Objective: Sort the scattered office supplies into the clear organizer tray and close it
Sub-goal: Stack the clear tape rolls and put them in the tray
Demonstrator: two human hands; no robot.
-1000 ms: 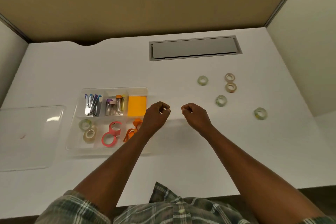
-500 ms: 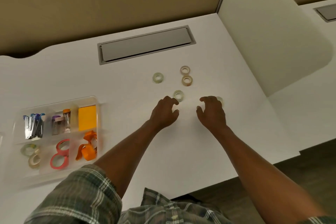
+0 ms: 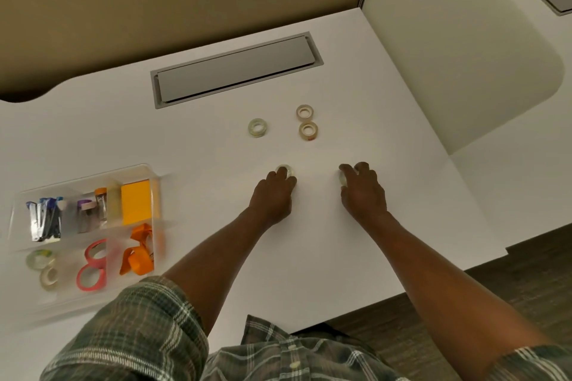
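Observation:
The clear organizer tray [image 3: 148, 172] lies at the left of the white desk, holding staplers, small bottles, an orange note pad, orange clips and several tape rolls. My left hand [image 3: 274, 195] has its fingers curled over a clear tape roll [image 3: 286, 169] in the middle of the desk. My right hand [image 3: 362, 192] curls round another clear tape roll [image 3: 342, 179], mostly hidden under the fingers. Three more rolls lie farther back: a greenish roll [image 3: 257, 127] and two tan rolls [image 3: 304, 111] [image 3: 308, 130].
A grey cable hatch [image 3: 235, 69] is set into the desk behind the rolls. A white partition [image 3: 448, 49] walls off the right side. The desk's front edge [image 3: 402, 288] runs close behind my right forearm. The tray's lid is out of view.
My view has swung right, so the tray sits at the far left. Both hands moved from beside the tray out to the loose rolls and closed over one each.

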